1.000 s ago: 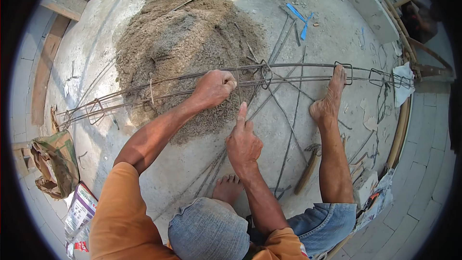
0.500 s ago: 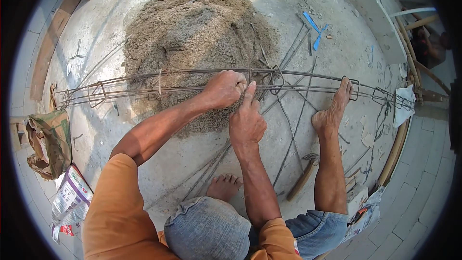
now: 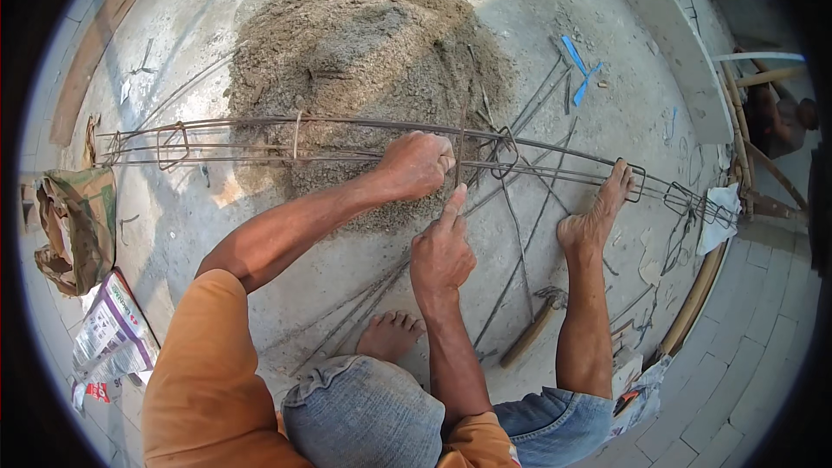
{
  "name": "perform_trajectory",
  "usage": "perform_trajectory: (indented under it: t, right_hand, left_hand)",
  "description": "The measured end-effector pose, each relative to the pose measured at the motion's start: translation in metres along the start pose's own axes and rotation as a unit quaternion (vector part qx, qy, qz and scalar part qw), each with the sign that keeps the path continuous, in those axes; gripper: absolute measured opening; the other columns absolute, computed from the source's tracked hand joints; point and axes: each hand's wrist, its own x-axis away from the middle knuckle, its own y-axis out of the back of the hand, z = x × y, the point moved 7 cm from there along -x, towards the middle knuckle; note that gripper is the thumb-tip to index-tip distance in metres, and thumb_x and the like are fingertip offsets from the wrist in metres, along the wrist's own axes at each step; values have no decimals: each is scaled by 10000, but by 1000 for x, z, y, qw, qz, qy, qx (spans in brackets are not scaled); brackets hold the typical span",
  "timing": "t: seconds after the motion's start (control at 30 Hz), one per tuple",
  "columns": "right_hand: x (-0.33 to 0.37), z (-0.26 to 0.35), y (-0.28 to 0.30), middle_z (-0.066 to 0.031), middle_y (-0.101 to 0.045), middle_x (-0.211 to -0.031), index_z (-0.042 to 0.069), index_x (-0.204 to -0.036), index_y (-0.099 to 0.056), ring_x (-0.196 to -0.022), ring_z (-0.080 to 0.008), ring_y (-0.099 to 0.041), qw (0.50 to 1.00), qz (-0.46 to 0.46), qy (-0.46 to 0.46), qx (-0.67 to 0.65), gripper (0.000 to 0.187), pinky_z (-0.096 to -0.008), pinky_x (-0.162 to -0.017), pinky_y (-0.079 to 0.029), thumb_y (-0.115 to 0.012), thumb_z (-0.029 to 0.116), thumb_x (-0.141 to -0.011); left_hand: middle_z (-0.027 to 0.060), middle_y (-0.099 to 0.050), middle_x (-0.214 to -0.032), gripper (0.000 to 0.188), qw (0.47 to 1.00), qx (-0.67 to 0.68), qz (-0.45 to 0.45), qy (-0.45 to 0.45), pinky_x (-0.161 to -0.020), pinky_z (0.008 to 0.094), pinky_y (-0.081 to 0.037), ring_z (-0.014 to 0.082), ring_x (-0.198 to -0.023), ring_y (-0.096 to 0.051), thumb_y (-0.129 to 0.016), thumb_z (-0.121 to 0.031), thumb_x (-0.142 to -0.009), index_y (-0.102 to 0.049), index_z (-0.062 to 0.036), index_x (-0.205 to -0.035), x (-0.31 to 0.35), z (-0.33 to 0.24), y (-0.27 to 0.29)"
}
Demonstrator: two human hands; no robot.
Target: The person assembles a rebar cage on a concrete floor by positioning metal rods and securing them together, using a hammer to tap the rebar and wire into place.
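A long, narrow rebar cage (image 3: 338, 121) of thin steel bars with square stirrups runs across in front of me. My left hand (image 3: 418, 165) is closed in a fist around its near bars, right of the middle. Beside that fist a thin upright steel piece (image 3: 460, 143) crosses the bars; whether it is a stirrup seen edge-on or a separate rod, I cannot tell. My right hand (image 3: 442, 251) is just below, fingers curled and index finger stretched toward the lower end of that piece. What its palm holds is hidden. My right foot (image 3: 589, 221) presses on the cage's right part.
Behind the cage rises a heap of sand-like mix (image 3: 355, 43). Loose rods (image 3: 520, 243) and a hammer (image 3: 533, 329) lie on the concrete floor. Blue strips (image 3: 579, 69) are at far right. An open sack (image 3: 82, 225) and a printed bag (image 3: 117, 325) lie left.
My right hand has drawn back slightly toward me, away from the near bars. My left fist stays on the cage, a little further right. The whole view has shifted slightly.
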Motion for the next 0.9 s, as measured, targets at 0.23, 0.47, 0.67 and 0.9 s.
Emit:
perform_trajectory:
  t: [0.23, 0.47, 0.67, 0.9]
  right_hand:
    - [-13, 3, 8, -187, -620, -884, 20, -1460, -253, -631, -350, -630, 998, -16, 12, -64, 771, -431, -514, -467, -615, 28, -779]
    - [-30, -11, 34, -162, -579, -816, 88, -1483, -238, -565, -312, -599, 982, -107, 71, -136, 778, -426, -473, -451, -596, 9, -797]
    - [-39, -6, 20, -164, -581, -805, 110, -1487, -229, -601, -338, -607, 993, -66, 54, -82, 780, -439, -505, -462, -596, 24, -804]
    - [-41, -2, 21, -220, -638, -836, 102, -1458, -316, -653, -384, -618, 995, -39, 32, -91, 665, -458, -549, -450, -535, -16, -842]
  left_hand:
    - [194, -663, -787, 172, 1000, 12, -3, -18, -696, 467, -485, 369, -787, -648, -606, -177, -818, -685, -25, -837, -9, -3, 7]
    - [208, -667, -808, 167, 998, 39, 10, -51, -703, 465, -488, 377, -793, -650, -596, -144, -826, -689, -13, -872, -9, 1, 7]
    - [212, -671, -850, 193, 998, 17, 36, -43, -717, 420, -492, 341, -806, -658, -607, -140, -840, -678, 25, -911, -10, -2, 7]
    - [214, -668, -826, 188, 999, 3, 34, -30, -708, 434, -488, 343, -785, -658, -597, -134, -846, -681, 25, -902, -9, 0, 6]
